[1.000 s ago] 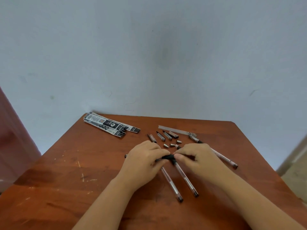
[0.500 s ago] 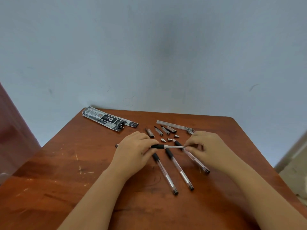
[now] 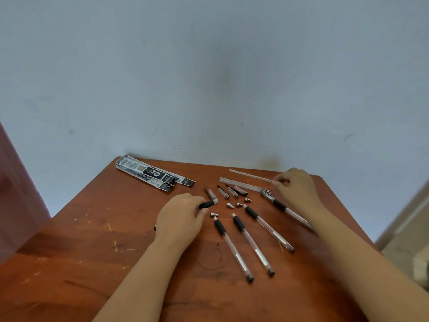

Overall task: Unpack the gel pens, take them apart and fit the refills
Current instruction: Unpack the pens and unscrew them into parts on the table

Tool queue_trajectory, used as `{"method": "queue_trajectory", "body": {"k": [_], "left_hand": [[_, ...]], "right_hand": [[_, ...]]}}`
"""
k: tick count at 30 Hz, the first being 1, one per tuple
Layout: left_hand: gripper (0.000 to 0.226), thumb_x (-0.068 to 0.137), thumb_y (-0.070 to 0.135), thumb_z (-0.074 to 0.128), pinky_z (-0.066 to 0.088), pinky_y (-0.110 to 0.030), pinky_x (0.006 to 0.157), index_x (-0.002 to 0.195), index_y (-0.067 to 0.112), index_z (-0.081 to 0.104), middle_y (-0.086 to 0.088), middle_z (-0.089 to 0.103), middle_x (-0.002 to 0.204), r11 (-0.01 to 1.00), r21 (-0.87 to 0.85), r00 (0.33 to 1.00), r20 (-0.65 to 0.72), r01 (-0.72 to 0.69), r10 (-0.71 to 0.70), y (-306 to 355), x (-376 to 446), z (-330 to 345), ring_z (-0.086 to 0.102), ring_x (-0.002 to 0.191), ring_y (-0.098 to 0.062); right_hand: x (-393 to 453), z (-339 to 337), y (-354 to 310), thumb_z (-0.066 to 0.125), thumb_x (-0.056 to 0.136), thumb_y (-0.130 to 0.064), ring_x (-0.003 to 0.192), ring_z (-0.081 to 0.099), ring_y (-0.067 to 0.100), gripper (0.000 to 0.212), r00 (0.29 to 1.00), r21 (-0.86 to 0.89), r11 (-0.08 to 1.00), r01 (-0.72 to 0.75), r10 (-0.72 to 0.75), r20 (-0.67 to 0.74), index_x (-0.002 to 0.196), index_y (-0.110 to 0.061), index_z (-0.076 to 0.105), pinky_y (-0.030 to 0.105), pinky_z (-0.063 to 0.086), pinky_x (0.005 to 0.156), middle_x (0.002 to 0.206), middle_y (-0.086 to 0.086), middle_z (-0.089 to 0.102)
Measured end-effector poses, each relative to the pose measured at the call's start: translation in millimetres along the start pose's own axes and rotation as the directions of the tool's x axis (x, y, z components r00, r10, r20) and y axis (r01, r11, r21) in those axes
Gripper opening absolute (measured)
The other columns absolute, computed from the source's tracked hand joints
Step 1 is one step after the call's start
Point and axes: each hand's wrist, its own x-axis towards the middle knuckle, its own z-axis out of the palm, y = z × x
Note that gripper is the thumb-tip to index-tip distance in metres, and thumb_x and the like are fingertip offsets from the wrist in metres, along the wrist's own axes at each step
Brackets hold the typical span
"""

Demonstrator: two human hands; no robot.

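My left hand (image 3: 180, 219) grips a pen barrel (image 3: 207, 204) by its black grip, its open end pointing right. My right hand (image 3: 296, 185) pinches the tip of a thin white refill (image 3: 249, 175) near the table's far edge. A row of more refills (image 3: 241, 185) lies just in front of it. Three clear barrels with black grips (image 3: 232, 246) fan out between my hands, and a fourth barrel (image 3: 284, 209) runs under my right wrist. Several pen caps (image 3: 224, 192) and small metal tips (image 3: 230, 205) lie in the middle.
The brown wooden table (image 3: 81, 263) is scratched on its left side. Opened black-and-white pen packets (image 3: 151, 175) lie at the far left corner. A pale blue wall rises right behind the table. The right table edge runs close beside my right forearm.
My right hand has drawn the refill out of the barrel and carried it away to the far right. My left hand still holds the barrel. The camera has tilted.
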Motion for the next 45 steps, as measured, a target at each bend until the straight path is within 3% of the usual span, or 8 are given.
{"method": "queue_trajectory", "body": {"k": [5,17,26,29,33,37,41,45], "left_hand": [[0.029,0.091,0.032,0.046,0.038,-0.019,0.080,0.119,0.027,0.054,0.006,0.057,0.106,1.000,-0.017,1.000,-0.001,-0.014,0.014,-0.9,1.0,3.2,0.049,0.101,-0.010],[0.031,0.093,0.033,0.043,0.032,-0.013,0.078,0.122,0.028,0.051,0.008,0.056,0.110,0.999,-0.032,0.999,-0.016,-0.044,0.044,0.4,5.0,6.4,0.046,0.103,-0.006],[0.019,0.080,0.015,0.065,0.039,-0.024,0.073,0.098,0.011,0.068,-0.004,0.066,0.087,0.973,-0.151,0.967,-0.210,-0.176,0.143,7.3,2.6,-0.1,0.057,0.083,-0.016],[0.023,0.078,0.022,0.059,0.040,-0.014,0.066,0.096,0.010,0.069,0.003,0.061,0.078,0.950,-0.245,0.964,-0.224,-0.195,0.140,10.2,0.0,-4.1,0.051,0.072,-0.002],[0.027,0.083,0.014,0.062,0.044,-0.004,0.066,0.108,0.023,0.059,0.018,0.052,0.073,0.819,-0.567,0.964,-0.255,-0.084,-0.078,20.2,-9.2,-17.5,0.051,0.071,0.011],[0.048,0.084,0.008,0.057,0.053,-0.021,0.069,0.127,0.026,0.044,0.004,0.057,0.073,0.586,-0.791,0.947,-0.028,0.175,-0.321,26.5,-10.7,-22.2,0.058,0.067,-0.005],[0.039,0.082,-0.001,0.058,0.057,-0.021,0.057,0.100,0.033,0.051,0.005,0.064,0.066,0.431,-0.883,0.939,0.028,0.184,-0.342,28.5,-10.4,-18.0,0.065,0.060,-0.009],[0.035,0.077,-0.007,0.060,0.057,-0.021,0.058,0.089,0.024,0.049,-0.003,0.063,0.069,0.340,-0.922,0.936,0.061,0.186,-0.346,29.7,-10.5,-10.9,0.067,0.061,-0.011]], "right_hand": [[26.2,24.6,-0.6,0.053,0.085,-0.019,0.102,0.056,0.025,0.020,0.993,-0.055,0.994,-0.096,0.100,0.063,0.093,-0.012,0.070,0.036,0.046,0.086,0.106,0.008,0.067],[38.4,34.5,4.8,0.052,0.086,-0.023,0.107,0.053,0.022,0.018,0.952,-0.065,0.991,-0.119,0.132,0.276,0.095,-0.017,0.066,0.044,0.042,0.097,0.111,0.004,0.064],[-6.5,-7.1,-27.8,0.049,0.088,-0.020,0.113,0.048,0.019,0.024,0.972,0.067,0.993,0.096,-0.108,0.207,0.107,-0.011,0.062,0.025,0.033,0.091,0.120,0.006,0.057],[-32.8,-24.6,-36.7,0.050,0.088,-0.020,0.109,0.047,0.013,0.023,0.959,0.132,0.973,0.189,-0.212,0.188,0.105,-0.013,0.063,0.021,0.030,0.088,0.113,0.000,0.058],[-62.0,-34.5,-38.5,0.054,0.085,-0.018,0.092,0.050,0.003,0.016,0.960,0.327,0.925,0.192,-0.247,0.135,0.094,-0.018,0.067,0.019,0.036,0.085,0.092,-0.016,0.055],[-81.1,-24.1,-35.4,0.057,0.083,-0.015,0.081,0.053,-0.007,0.014,0.967,0.413,0.886,0.211,-0.250,0.041,0.083,-0.028,0.062,0.006,0.037,0.070,0.081,-0.026,0.052],[-87.4,-16.2,-35.8,0.059,0.081,-0.026,0.093,0.050,-0.013,0.011,0.946,0.442,0.854,0.275,-0.323,0.036,0.088,-0.024,0.068,0.003,0.041,0.074,0.081,-0.029,0.054],[-92.0,-11.4,-41.4,0.044,0.072,-0.050,0.097,0.049,-0.010,0.040,0.926,0.463,0.837,0.291,-0.368,0.084,0.100,-0.029,0.063,0.001,0.040,0.077,0.085,-0.030,0.054]]}}
